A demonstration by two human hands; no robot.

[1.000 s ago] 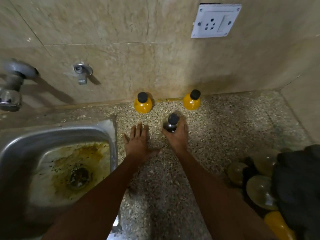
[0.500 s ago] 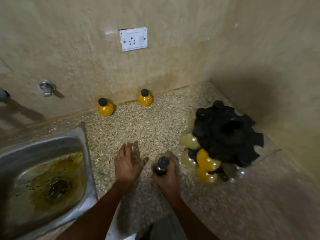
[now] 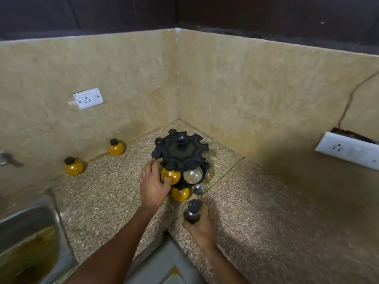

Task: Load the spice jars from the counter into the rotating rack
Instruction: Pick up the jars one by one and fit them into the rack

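- The right hand (image 3: 202, 228) is in the lower middle of the frame, its fingers curled around a dark spice jar (image 3: 192, 212) with a black cap; the jar stands out of the top of the fist, roughly upright.
- This held jar is just below the rotating rack (image 3: 181, 152) in the frame, near it but not touching it.
- The left hand (image 3: 152, 187) is at the left side of the rack, a little above and to the left of the right hand. Its fingers reach to the edge of the black top disc and its thumb lies on a yellow jar (image 3: 170, 176) that hangs in the rack.
- The rack stands on the speckled tabletop (image 3: 106, 193) near the corner of the walls. It holds also a clear jar (image 3: 192, 174) beside the yellow one, and a second yellow jar (image 3: 180, 194) on the lower level.
- Two more yellow jars with black caps stand on the tabletop along the back wall, at the left of the frame: one (image 3: 74, 166) further left, one (image 3: 116, 148) nearer the rack. Both are well apart from the hands.
- A steel sink (image 3: 26, 222) is in the lower left corner.
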